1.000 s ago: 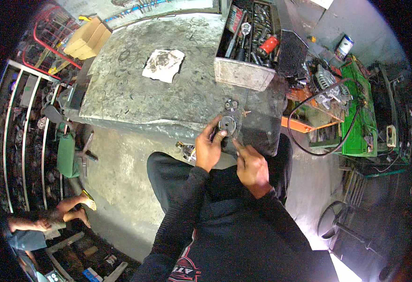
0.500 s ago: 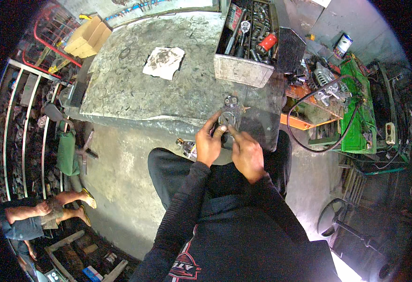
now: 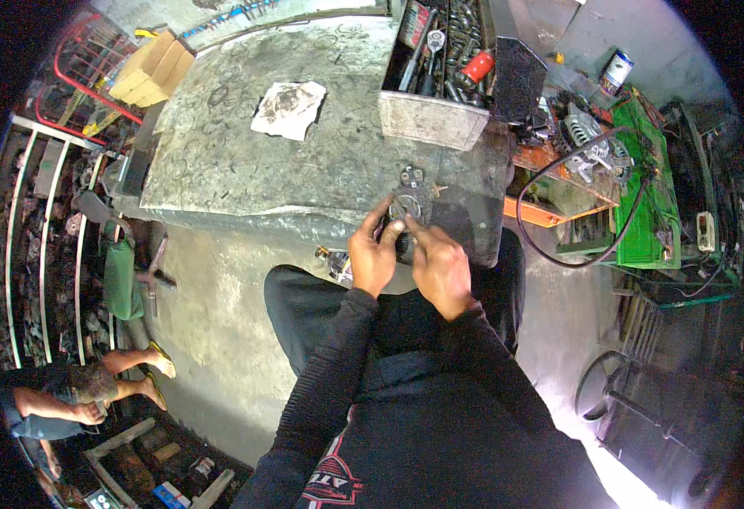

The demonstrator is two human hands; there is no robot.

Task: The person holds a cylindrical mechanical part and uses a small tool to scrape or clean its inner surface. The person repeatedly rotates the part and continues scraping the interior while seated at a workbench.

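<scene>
At the near right edge of the worn workbench (image 3: 185, 161), my left hand (image 3: 372, 254) grips a round metal disc (image 3: 406, 206) between fingers and thumb. My right hand (image 3: 440, 263) has its index finger reaching onto the disc and its other fingers curled; what they hold, if anything, is hidden. Just beyond, a small dark round part with bright studs (image 3: 412, 176) lies on the bench, near a small tan piece (image 3: 439, 188). A white stained paper (image 3: 287, 109) lies farther back.
Behind the hands, a metal toolbox (image 3: 431, 123) holds sockets and ratchets. Right: an alternator (image 3: 584, 140), green crate (image 3: 652, 237) and looped black cable. Left: a green chair (image 3: 122, 280), shelving, cardboard boxes (image 3: 147, 72) and another person's legs and hands (image 3: 88, 411).
My right hand has moved up and left, its index finger now on the disc. My left hand has shifted slightly upward. The other person at left has shifted a little.
</scene>
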